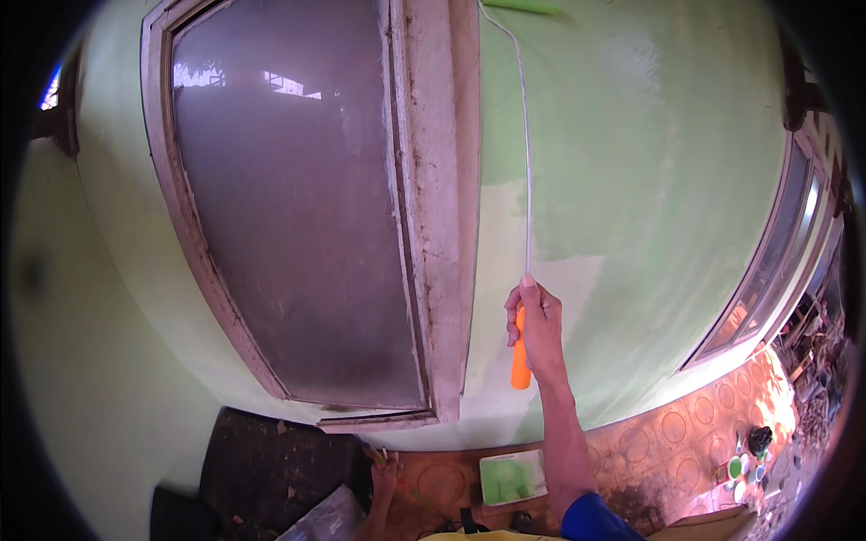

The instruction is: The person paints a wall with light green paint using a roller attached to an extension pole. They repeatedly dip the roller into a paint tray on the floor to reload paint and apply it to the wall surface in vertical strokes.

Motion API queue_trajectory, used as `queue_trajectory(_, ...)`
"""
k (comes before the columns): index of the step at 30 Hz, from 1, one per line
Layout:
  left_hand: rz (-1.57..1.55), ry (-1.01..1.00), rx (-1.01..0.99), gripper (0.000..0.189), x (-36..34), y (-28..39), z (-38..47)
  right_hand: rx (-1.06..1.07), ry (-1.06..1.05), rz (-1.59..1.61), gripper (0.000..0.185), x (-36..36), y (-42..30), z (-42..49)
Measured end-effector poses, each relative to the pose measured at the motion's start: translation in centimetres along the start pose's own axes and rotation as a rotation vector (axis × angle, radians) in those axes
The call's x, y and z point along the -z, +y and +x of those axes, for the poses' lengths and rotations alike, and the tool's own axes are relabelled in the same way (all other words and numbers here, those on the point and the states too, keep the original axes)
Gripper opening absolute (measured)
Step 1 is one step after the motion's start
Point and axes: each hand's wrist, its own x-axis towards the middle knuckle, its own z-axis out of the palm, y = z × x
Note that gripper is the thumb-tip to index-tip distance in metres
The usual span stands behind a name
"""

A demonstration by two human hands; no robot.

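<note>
My right hand (pixel 538 321) grips the orange handle (pixel 520 358) of a long wire-framed paint roller. The roller's green cover (pixel 524 5) lies against the wall at the top edge, partly cut off by the frame. Darker green paint (pixel 575 169) spreads over the upper wall, with a paler patch (pixel 500 284) beside the window frame. Low down, my left hand (pixel 384 477) is closed around a slim stick-like thing (pixel 374 454), perhaps a brush; it is too small to tell. A paint tray (pixel 512 477) with green paint rests on the floor between my arms.
A window (pixel 291 223) in a worn pinkish frame (pixel 433 203) adjoins the painted wall. Below it stands a dark piece of furniture (pixel 277 473) bearing a greyish sheet (pixel 328 517). Paint containers (pixel 734 468) and a black bag (pixel 760 439) sit on the tiled floor (pixel 676 426) at right.
</note>
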Motion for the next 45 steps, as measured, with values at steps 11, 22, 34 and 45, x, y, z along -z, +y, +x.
queue_trajectory(11,-0.003,0.024,0.126,0.010,-1.0,0.4,1.0,0.068,-0.009,0.013,0.049,-0.5,-4.6,3.1)
queue_trajectory(22,-0.048,0.018,0.072,0.019,0.4,-3.3,2.0,0.131,-0.006,-0.008,0.047,-0.8,-10.3,6.4)
queue_trajectory(34,0.015,0.013,0.086,0.019,0.8,-3.3,2.4,0.238,-0.046,-0.040,0.046,-1.2,-16.8,11.1)
queue_trajectory(45,1.425,-0.061,-0.873,0.016,4.1,-7.0,4.1,0.266,-0.068,-0.054,0.041,-2.2,-23.3,14.4)
